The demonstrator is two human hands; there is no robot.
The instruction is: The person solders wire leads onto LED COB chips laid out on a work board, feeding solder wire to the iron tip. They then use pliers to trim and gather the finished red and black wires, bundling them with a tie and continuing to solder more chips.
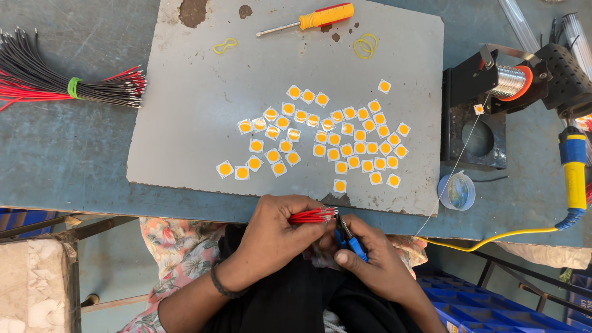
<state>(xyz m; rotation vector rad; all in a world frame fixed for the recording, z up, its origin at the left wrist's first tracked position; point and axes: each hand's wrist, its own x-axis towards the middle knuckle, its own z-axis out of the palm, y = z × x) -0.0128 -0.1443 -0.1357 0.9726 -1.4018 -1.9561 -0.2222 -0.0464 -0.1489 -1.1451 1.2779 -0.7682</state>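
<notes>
My left hand (277, 237) grips a small bunch of red wires (313, 215) just below the table's front edge, their bare tips pointing right. My right hand (370, 256) holds blue-handled pliers (349, 239) with the jaws at the wire tips. Both hands sit close together over my lap. On the grey board (185, 123) above them lie several small white square chips with yellow round centres (336, 132), scattered in a loose cluster.
A large bundle of red and black wires (61, 83) tied with a green band lies at the left. A yellow-handled screwdriver (311, 18) and rubber bands (365, 46) lie at the board's far edge. At the right stand a solder spool holder (509, 80), a small round tin (457, 191) and a soldering iron (575, 169).
</notes>
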